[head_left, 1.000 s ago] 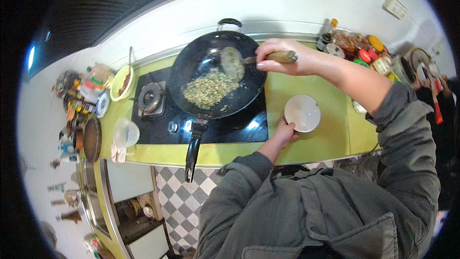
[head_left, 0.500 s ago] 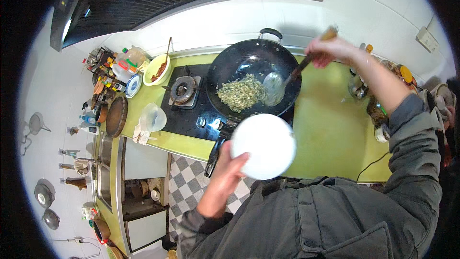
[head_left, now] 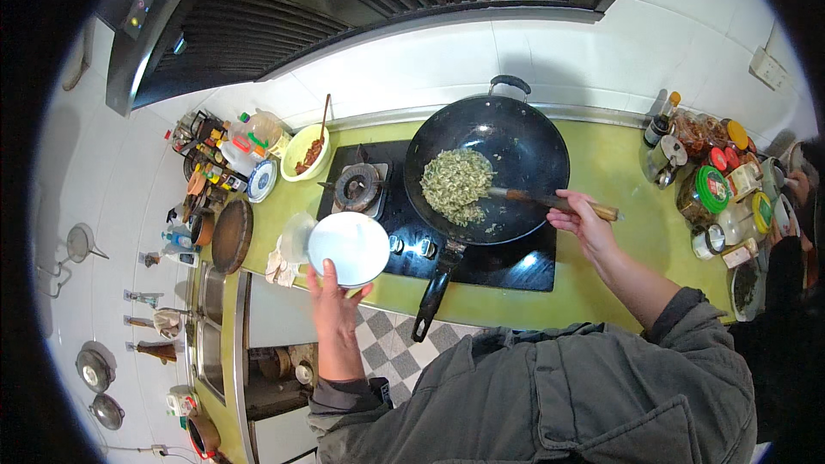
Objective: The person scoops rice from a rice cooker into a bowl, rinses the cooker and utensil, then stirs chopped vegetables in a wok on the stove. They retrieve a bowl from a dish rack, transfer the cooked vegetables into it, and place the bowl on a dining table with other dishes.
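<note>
My left hand [head_left: 335, 320] is closed on the rim of a white bowl [head_left: 349, 249], held over the front left part of the stove with its inside facing up. The bowl looks empty. My right hand [head_left: 591, 228] is closed round the wooden handle of a spatula [head_left: 533, 198]. Its blade is down in the black wok [head_left: 524, 142], mostly buried in the chopped pale green food [head_left: 455, 182] lying in the wok's left half. The wok's black handle [head_left: 432, 301] points toward me, beside the left hand.
Left of the wok is a second burner [head_left: 357, 186]. Behind it stands a yellow bowl [head_left: 307, 153] of reddish food with a stick in it. A translucent container [head_left: 297, 236] sits behind the white bowl. Jars [head_left: 706, 191] and bottles crowd the right side of the green counter. A range hood [head_left: 369, 0] hangs above.
My left hand has carried the white bowl left, away from the wok's front. My right hand has lowered the spatula, and the food is gathered into a tighter heap.
</note>
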`<state>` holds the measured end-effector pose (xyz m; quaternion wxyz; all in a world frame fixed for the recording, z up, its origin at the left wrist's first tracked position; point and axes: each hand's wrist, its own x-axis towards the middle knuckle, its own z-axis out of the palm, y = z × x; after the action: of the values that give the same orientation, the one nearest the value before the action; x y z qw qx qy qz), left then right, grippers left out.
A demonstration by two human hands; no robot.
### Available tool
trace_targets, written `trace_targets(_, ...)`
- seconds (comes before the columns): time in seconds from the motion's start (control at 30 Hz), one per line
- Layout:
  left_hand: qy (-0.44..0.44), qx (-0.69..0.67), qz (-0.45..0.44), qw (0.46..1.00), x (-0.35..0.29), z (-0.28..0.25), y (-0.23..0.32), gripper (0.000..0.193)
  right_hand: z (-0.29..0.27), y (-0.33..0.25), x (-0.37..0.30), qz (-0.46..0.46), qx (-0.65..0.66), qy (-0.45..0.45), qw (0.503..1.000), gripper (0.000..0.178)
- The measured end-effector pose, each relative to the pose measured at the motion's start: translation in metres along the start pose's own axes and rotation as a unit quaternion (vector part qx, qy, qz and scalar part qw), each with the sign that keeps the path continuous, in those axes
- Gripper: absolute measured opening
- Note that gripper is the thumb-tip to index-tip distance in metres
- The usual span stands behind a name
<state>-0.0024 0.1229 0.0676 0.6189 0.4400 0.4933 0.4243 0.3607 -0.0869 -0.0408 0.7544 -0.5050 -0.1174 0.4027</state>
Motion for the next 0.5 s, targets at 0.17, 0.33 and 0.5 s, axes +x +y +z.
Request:
trace_targets(0.17, -0.076, -0.013, -0.068, 0.995, 0.016, 0.055, -0.014, 0.068, 0.001, -0.025, -0.028, -0.048, -0.005, 0.011, 0.999, 0.033)
trace_targets(0.33, -0.104, 0.052, -0.045, 0.992, 0.033, 0.130, -0.030, 0.072, 0.013, -0.057, -0.051, -0.121, -0.017, 0.004, 0.993, 0.030)
trace_targets(0.5, -0.118, -0.082, -0.147, 0.979, 0.047, 0.199, -0.040, 0.082, 0.038, -0.070, -0.078, -0.365, -0.359, -0.037, 0.858, 0.025)
